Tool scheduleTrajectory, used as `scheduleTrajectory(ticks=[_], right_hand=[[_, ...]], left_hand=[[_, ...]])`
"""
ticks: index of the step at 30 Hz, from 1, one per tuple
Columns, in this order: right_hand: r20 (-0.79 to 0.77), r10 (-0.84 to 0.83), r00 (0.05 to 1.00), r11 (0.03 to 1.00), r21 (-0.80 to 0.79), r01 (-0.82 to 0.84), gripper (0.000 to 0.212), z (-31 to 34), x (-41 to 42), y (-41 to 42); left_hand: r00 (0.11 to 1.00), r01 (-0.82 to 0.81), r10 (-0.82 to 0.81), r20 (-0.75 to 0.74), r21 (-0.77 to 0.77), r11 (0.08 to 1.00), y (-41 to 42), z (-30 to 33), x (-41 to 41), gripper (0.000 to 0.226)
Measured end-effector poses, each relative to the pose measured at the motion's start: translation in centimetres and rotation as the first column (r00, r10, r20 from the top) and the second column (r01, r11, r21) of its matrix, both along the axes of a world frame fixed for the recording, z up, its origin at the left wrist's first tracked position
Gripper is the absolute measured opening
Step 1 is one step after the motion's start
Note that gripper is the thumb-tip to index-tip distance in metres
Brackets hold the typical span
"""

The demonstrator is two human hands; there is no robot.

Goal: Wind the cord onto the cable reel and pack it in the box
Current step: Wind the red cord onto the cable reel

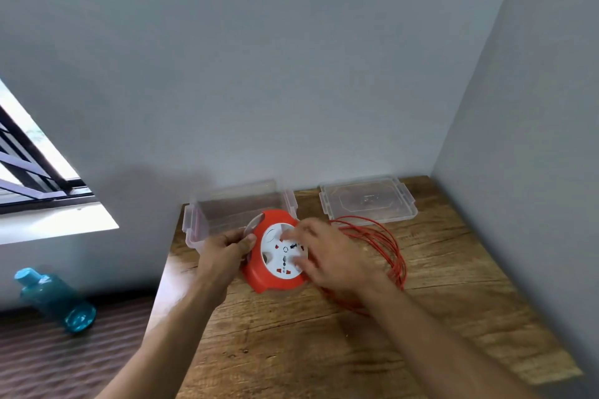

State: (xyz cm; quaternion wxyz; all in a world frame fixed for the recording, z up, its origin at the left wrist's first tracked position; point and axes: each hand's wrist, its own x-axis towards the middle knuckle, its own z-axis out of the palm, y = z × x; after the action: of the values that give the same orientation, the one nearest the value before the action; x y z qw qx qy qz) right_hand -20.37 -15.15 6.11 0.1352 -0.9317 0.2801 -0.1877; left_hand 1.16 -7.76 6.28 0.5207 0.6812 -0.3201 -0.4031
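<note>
An orange cable reel (259, 278) with a white socket face lies on the wooden table (291, 350). My left hand (227, 251) grips its left rim, thumb on top. My right hand (327, 254) covers the right side of the white face, its curled fingers on the centre, blurred. Loose loops of orange cord (385, 243) lie on the table to the right of the reel, partly under my right wrist. The clear plastic box (227, 207) stands just behind the reel at the table's back left corner.
The clear box lid (368, 202) lies flat at the back right of the table. Walls close the table in at the back and right. A teal bottle (55, 300) lies on the floor to the left, below a window (29, 165).
</note>
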Motion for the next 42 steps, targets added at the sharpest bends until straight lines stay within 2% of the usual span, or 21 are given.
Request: scheduleTrajectory(ticks=[3, 7, 11, 19, 21, 23, 25, 28, 31, 33, 37, 38, 40, 42], right_hand=[[-0.226, 0.057, 0.972, 0.995, -0.067, -0.074, 0.041, 0.9, 1.4, 1.5], [-0.367, 0.065, 0.928, 0.991, -0.085, -0.104, 0.048, 1.8, 1.9, 1.7], [-0.42, 0.034, 0.907, 0.992, -0.098, -0.083, 0.062, 1.9, 2.1, 1.9], [-0.477, 0.015, 0.879, 0.944, -0.283, -0.17, 0.065, 1.4, 1.4, 1.6], [-0.446, -0.024, 0.895, 0.948, -0.294, -0.121, 0.066, 0.9, 1.4, 1.7], [-0.314, -0.14, 0.939, 0.97, -0.235, 0.066, 0.065, 0.5, 1.5, 2.0], [-0.137, -0.334, 0.932, 0.941, -0.107, 0.322, 0.068, -0.2, 1.9, 2.9], [0.046, -0.583, 0.811, 0.785, 0.288, 0.548, 0.072, -0.9, 3.0, 4.1], [0.119, -0.75, 0.65, 0.577, 0.599, 0.555, 0.064, -1.0, 3.9, 4.6], [0.125, -0.816, 0.564, 0.463, 0.725, 0.51, 0.057, -0.6, 4.1, 4.5], [0.117, -0.89, 0.44, 0.263, 0.921, 0.286, 0.048, -0.1, 4.1, 4.4], [0.113, -0.891, 0.44, 0.255, 0.926, 0.279, 0.046, -0.1, 4.0, 4.4], [0.114, -0.853, 0.509, 0.292, 0.913, 0.286, 0.045, -0.1, 3.7, 4.3], [0.167, -0.772, 0.613, 0.429, 0.849, 0.309, 0.04, -0.5, 2.9, 4.1]], left_hand=[[1.0, 0.016, -0.016, 0.02, -0.004, 1.0, 0.2, 0.0, 0.1, 0.016], [0.998, 0.017, -0.018, 0.061, 0.008, 1.0, 0.6, -0.2, 0.4, 0.014], [0.998, 0.018, -0.018, 0.059, 0.002, 1.0, 0.7, 0.0, 0.4, 0.019], [0.996, 0.075, -0.074, 0.05, -0.028, 0.997, 1.2, 0.3, -0.1, 0.021], [0.994, 0.091, -0.088, 0.065, -0.049, 0.995, 1.3, 0.3, -0.3, 0.019], [0.992, 0.097, -0.09, 0.089, -0.074, 0.992, 1.6, 0.1, -1.1, 0.024], [0.992, 0.087, -0.075, 0.104, -0.109, 0.99, 1.8, -0.4, -2.0, 0.029], [0.989, 0.073, -0.052, 0.138, -0.152, 0.986, 2.0, -0.9, -2.8, 0.032], [0.977, 0.079, -0.039, 0.21, -0.186, 0.979, 2.5, -1.4, -3.9, 0.041], [0.974, 0.068, -0.025, 0.226, -0.184, 0.981, 2.9, -1.7, -4.8, 0.043], [0.949, 0.125, -0.06, 0.31, -0.193, 0.973, 3.1, -1.8, -5.1, 0.044], [0.94, 0.15, -0.078, 0.333, -0.195, 0.969, 3.1, -1.7, -5.0, 0.043], [0.921, 0.164, -0.079, 0.382, -0.197, 0.967, 3.0, -1.5, -4.8, 0.041], [0.922, 0.115, -0.033, 0.385, -0.192, 0.975, 2.5, -1.2, -4.4, 0.035]])
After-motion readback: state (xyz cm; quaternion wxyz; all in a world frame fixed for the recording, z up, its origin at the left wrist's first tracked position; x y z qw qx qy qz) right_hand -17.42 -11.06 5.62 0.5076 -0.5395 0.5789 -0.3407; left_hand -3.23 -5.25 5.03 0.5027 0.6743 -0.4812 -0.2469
